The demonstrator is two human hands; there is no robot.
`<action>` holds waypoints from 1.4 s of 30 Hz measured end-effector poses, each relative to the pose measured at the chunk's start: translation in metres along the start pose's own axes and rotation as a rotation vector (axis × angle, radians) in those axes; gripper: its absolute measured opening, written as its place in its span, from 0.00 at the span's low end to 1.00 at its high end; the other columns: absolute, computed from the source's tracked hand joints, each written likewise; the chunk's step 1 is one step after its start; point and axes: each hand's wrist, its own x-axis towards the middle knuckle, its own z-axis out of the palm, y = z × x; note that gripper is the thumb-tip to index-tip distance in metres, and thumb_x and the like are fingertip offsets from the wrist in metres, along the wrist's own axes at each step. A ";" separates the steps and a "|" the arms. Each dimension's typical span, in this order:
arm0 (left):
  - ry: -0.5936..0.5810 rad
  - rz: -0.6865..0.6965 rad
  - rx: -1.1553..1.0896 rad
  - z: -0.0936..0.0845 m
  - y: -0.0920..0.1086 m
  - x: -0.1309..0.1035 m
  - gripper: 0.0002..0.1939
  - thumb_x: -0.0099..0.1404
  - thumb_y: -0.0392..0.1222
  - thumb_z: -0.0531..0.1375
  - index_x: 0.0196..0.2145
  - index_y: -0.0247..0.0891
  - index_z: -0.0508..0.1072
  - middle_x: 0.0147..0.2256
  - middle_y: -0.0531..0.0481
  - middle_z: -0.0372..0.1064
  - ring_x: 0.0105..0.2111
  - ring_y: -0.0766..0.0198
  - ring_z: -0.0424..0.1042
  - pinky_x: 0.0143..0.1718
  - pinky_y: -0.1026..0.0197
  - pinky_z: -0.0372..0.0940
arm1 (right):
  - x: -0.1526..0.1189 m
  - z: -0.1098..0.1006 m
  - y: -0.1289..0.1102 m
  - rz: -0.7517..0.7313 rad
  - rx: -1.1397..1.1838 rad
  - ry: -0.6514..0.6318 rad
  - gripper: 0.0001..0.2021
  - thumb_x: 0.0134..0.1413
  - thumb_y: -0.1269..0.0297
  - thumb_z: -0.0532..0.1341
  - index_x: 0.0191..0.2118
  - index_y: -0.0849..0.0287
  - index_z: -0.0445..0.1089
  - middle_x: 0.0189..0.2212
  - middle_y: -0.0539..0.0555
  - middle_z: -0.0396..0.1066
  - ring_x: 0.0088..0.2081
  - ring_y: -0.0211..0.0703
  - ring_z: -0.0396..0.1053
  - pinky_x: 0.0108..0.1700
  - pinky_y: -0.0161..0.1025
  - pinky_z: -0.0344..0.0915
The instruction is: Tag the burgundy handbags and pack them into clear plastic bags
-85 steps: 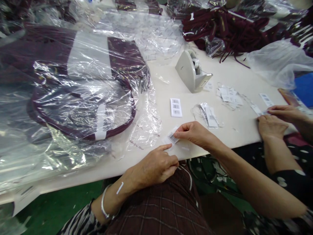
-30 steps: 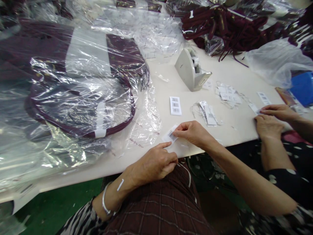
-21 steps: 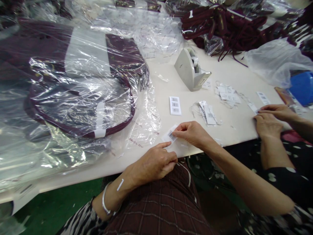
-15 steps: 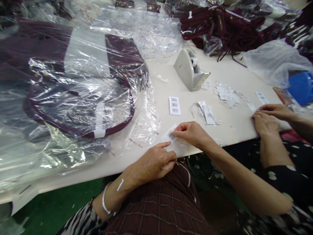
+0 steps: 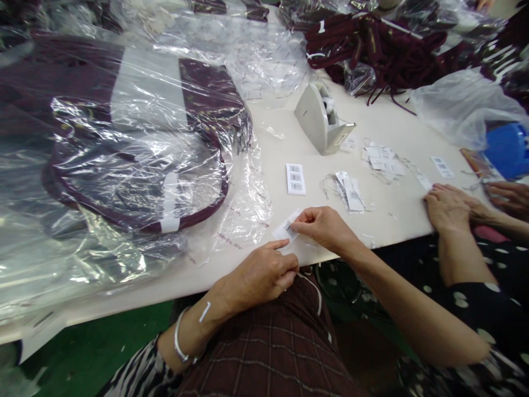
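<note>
Filling the left of the pale table (image 5: 394, 124), a maroon bag (image 5: 140, 160) lies in shiny clear plastic (image 5: 246, 231), a white strip (image 5: 169, 204) crossing its handle (image 5: 204, 215). Next comes the person's left hand (image 5: 256, 275), forefinger stretched to the lower edge of a barcode label (image 5: 285, 230); from where I stand I can't tell whether its curled fingers hold anything. The label is on the table, close to the near edge. Behind it sits a small sheet of barcodes (image 5: 295, 180), then a grey tape dispenser (image 5: 314, 118). The right hand (image 5: 324, 229) has thumb and forefinger pinched on the label's right side. Farther right are strung tags (image 5: 352, 194), a looser heap of tags (image 5: 382, 159) and a co-worker's hand (image 5: 448, 208).
</note>
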 end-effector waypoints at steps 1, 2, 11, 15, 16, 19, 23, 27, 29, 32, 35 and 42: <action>0.001 -0.003 -0.002 0.000 0.000 0.000 0.08 0.68 0.33 0.53 0.32 0.38 0.70 0.21 0.58 0.67 0.24 0.70 0.70 0.62 0.54 0.58 | -0.001 0.000 -0.001 -0.007 -0.008 0.007 0.09 0.44 0.58 0.65 0.25 0.59 0.75 0.19 0.50 0.71 0.21 0.35 0.62 0.24 0.33 0.55; -0.001 -0.006 -0.004 -0.001 0.001 0.000 0.08 0.68 0.33 0.53 0.32 0.38 0.70 0.21 0.58 0.67 0.24 0.69 0.70 0.62 0.54 0.58 | -0.001 0.000 -0.001 -0.016 -0.017 0.014 0.09 0.45 0.59 0.65 0.24 0.59 0.75 0.19 0.50 0.71 0.22 0.35 0.63 0.25 0.33 0.55; -0.016 -0.021 -0.004 -0.005 0.006 0.000 0.07 0.67 0.33 0.53 0.32 0.38 0.69 0.21 0.57 0.67 0.25 0.68 0.72 0.61 0.53 0.60 | -0.005 0.001 -0.003 -0.097 -0.125 0.062 0.09 0.47 0.59 0.64 0.24 0.58 0.74 0.21 0.51 0.73 0.23 0.37 0.66 0.26 0.34 0.56; -0.012 -0.034 0.003 -0.006 0.006 0.000 0.07 0.66 0.32 0.54 0.32 0.38 0.69 0.22 0.55 0.68 0.30 0.66 0.74 0.60 0.54 0.60 | -0.005 0.001 -0.003 -0.093 -0.159 0.068 0.08 0.47 0.59 0.64 0.25 0.57 0.75 0.21 0.51 0.74 0.23 0.37 0.67 0.27 0.35 0.57; -0.009 -0.034 0.003 -0.006 0.006 0.000 0.07 0.66 0.32 0.54 0.32 0.38 0.69 0.23 0.55 0.68 0.30 0.66 0.74 0.59 0.54 0.61 | -0.005 0.001 -0.004 -0.095 -0.168 0.066 0.08 0.47 0.59 0.64 0.25 0.57 0.75 0.22 0.51 0.74 0.24 0.37 0.67 0.28 0.35 0.57; -0.002 -0.031 0.006 -0.006 0.006 0.001 0.08 0.65 0.30 0.54 0.30 0.38 0.69 0.22 0.56 0.67 0.29 0.66 0.72 0.56 0.54 0.63 | -0.006 0.002 -0.005 -0.098 -0.191 0.060 0.08 0.48 0.59 0.64 0.25 0.57 0.75 0.24 0.52 0.75 0.26 0.39 0.69 0.30 0.36 0.58; -0.002 -0.024 0.036 -0.004 0.006 0.001 0.08 0.64 0.30 0.55 0.30 0.38 0.70 0.22 0.55 0.67 0.30 0.64 0.72 0.52 0.56 0.66 | -0.005 -0.002 -0.002 -0.084 -0.274 0.076 0.09 0.48 0.56 0.65 0.29 0.57 0.73 0.25 0.53 0.74 0.27 0.41 0.69 0.30 0.37 0.57; -0.015 -0.032 0.069 -0.003 0.005 0.001 0.07 0.64 0.31 0.55 0.31 0.37 0.71 0.25 0.52 0.69 0.36 0.61 0.74 0.48 0.59 0.67 | -0.007 -0.009 -0.003 -0.102 -0.368 0.206 0.24 0.42 0.53 0.69 0.44 0.58 0.69 0.31 0.54 0.73 0.31 0.47 0.70 0.32 0.40 0.60; -0.022 -0.043 0.071 -0.003 0.005 0.001 0.07 0.64 0.31 0.55 0.31 0.37 0.71 0.27 0.51 0.70 0.37 0.61 0.73 0.45 0.61 0.68 | -0.008 -0.011 -0.009 -0.238 -0.332 0.315 0.27 0.46 0.53 0.68 0.51 0.58 0.66 0.39 0.57 0.73 0.39 0.51 0.71 0.39 0.44 0.64; -0.013 -0.041 0.058 -0.002 0.003 0.000 0.06 0.64 0.31 0.55 0.31 0.37 0.71 0.29 0.50 0.69 0.36 0.62 0.72 0.41 0.63 0.68 | -0.011 -0.015 -0.023 -0.436 -0.224 0.434 0.21 0.56 0.53 0.62 0.52 0.57 0.67 0.48 0.61 0.71 0.50 0.55 0.69 0.52 0.51 0.63; -0.013 -0.037 0.041 -0.003 0.003 0.000 0.06 0.65 0.32 0.55 0.31 0.37 0.71 0.30 0.50 0.70 0.37 0.62 0.72 0.41 0.63 0.68 | -0.010 -0.019 -0.035 -0.470 -0.139 0.494 0.17 0.62 0.54 0.55 0.52 0.56 0.68 0.50 0.61 0.70 0.53 0.55 0.67 0.57 0.54 0.61; -0.025 -0.045 0.054 -0.006 0.007 0.002 0.08 0.64 0.31 0.56 0.28 0.37 0.71 0.25 0.51 0.67 0.36 0.60 0.72 0.44 0.61 0.68 | 0.017 0.031 -0.027 -0.462 -0.419 0.470 0.30 0.66 0.50 0.51 0.68 0.52 0.48 0.70 0.58 0.46 0.70 0.59 0.38 0.67 0.60 0.42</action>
